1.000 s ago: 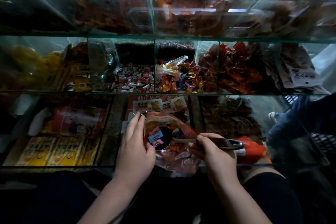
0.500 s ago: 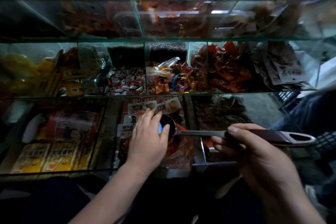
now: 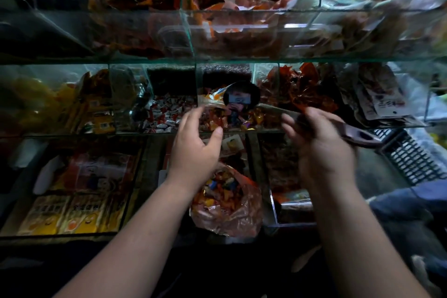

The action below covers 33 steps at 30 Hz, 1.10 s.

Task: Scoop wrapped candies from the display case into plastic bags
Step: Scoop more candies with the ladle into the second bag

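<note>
Glass fills my view: the display case (image 3: 242,60) stands in three stepped tiers, each split by clear dividers into compartments. Along the middle tier, from its left end, I see yellow packets (image 3: 101,116), red-and-white sweets (image 3: 164,116), the wrapped candies (image 3: 254,118) in mixed colours at the centre, and red-orange packets (image 3: 302,89) toward the right end. A black slatted basket (image 3: 411,157) sits beyond the case's right edge.

The plastic bag (image 3: 229,213) lies on the bottom tier near its front edge, at the centre, mouth up and partly full of mixed candies. My left hand (image 3: 193,152) is raised above it at the front edge of the centre compartment, its grip spread, thumb apart from the fingers; I cannot tell whether the fingertips touch the clear wrapping there. My right hand (image 3: 324,152), blurred, has its grip closed round the handle of the scoop (image 3: 242,99), whose dark bowl hangs over the centre compartment with a blue-and-white piece in it.
</note>
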Available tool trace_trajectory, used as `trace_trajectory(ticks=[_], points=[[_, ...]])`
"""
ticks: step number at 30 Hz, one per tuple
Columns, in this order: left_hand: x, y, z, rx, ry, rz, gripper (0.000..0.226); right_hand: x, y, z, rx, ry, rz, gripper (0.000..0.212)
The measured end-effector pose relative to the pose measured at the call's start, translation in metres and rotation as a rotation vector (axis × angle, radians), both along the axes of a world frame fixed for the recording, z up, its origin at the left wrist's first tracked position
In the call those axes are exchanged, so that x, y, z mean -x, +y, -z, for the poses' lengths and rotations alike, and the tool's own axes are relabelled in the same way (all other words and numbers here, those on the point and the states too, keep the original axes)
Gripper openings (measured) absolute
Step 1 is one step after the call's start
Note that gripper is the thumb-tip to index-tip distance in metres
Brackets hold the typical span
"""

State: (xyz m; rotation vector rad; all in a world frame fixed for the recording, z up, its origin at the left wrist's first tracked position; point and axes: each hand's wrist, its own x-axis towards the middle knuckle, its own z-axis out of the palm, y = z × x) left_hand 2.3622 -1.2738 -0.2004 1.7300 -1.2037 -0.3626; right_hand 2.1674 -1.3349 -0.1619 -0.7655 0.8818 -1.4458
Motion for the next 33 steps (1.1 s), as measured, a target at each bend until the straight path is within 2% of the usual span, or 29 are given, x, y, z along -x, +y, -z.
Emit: trace_trajectory(ticks=[2,3,5,6,8,12,13,14,15,16,17,18,19,20,21,22,23,24,26,28,33], points=[[0.001,0.006,0.009,-0.053,-0.001,0.011,0.057,-0.016,-0.014,0.012,0.387,0.565,0.012,0.004],[0.001,0.009,0.011,-0.066,-0.005,0.013,0.056,-0.02,-0.019,0.019,0.593,0.844,-0.052,0.006],[0.001,0.013,0.015,-0.077,-0.018,0.012,0.055,-0.021,-0.023,0.029,0.787,1.198,-0.244,0.018],[0.0,0.015,0.016,-0.076,-0.028,0.014,0.054,-0.018,-0.022,0.03,0.805,1.269,-0.296,0.024],[-0.002,0.016,0.02,-0.064,-0.072,0.024,0.046,-0.011,-0.012,0.029,0.833,1.284,-0.274,0.031],[-0.006,0.022,0.029,-0.11,-0.157,0.014,0.023,0.007,0.02,0.023,0.855,1.076,-0.093,0.014],[-0.007,0.024,0.032,-0.136,-0.181,0.007,0.018,0.009,0.02,0.012,0.763,1.06,-0.116,0.01],[-0.009,0.027,0.036,-0.178,-0.214,0.003,0.016,0.012,0.017,-0.003,0.542,1.055,-0.277,0.011],[-0.012,0.03,0.039,-0.234,-0.252,0.002,0.017,0.02,0.017,-0.016,0.282,1.046,-0.577,0.033],[-0.014,0.033,0.043,-0.3,-0.287,0.002,0.02,0.028,0.02,-0.026,0.153,1.041,-0.851,0.087],[-0.017,0.036,0.048,-0.37,-0.315,0.004,0.025,0.037,0.02,-0.038,0.062,1.033,-1.0,0.148],[-0.018,0.039,0.051,-0.436,-0.332,0.007,0.032,0.043,0.023,-0.049,0.051,1.005,-1.105,0.167],[-0.02,0.041,0.054,-0.489,-0.327,0.013,0.041,0.046,0.026,-0.054,0.066,0.997,-1.196,0.148],[-0.02,0.042,0.056,-0.52,-0.297,0.015,0.05,0.047,0.029,-0.049,0.142,1.005,-1.281,0.101],[-0.021,0.043,0.057,-0.528,-0.253,0.013,0.058,0.048,0.031,-0.045,0.186,1.063,-1.268,0.062],[-0.02,0.043,0.057,-0.525,-0.209,0.011,0.063,0.048,0.036,-0.041,0.157,1.165,-1.215,0.046],[-0.02,0.042,0.057,-0.525,-0.176,0.012,0.067,0.049,0.047,-0.028,0.189,1.239,-1.158,0.041],[-0.019,0.042,0.055,-0.532,-0.151,0.019,0.071,0.046,0.059,-0.022,0.315,1.304,-1.032,0.034],[-0.016,0.041,0.053,-0.558,-0.102,0.051,0.08,0.044,0.085,-0.018,0.616,1.169,-0.603,0.012],[-0.015,0.043,0.053,-0.586,-0.07,0.089,0.087,0.042,0.091,0.002,0.625,1.108,-0.629,0.005],[-0.015,0.049,0.056,-0.601,-0.022,0.118,0.091,0.011,0.064,0.058,0.574,1.255,-0.808,0.01]])
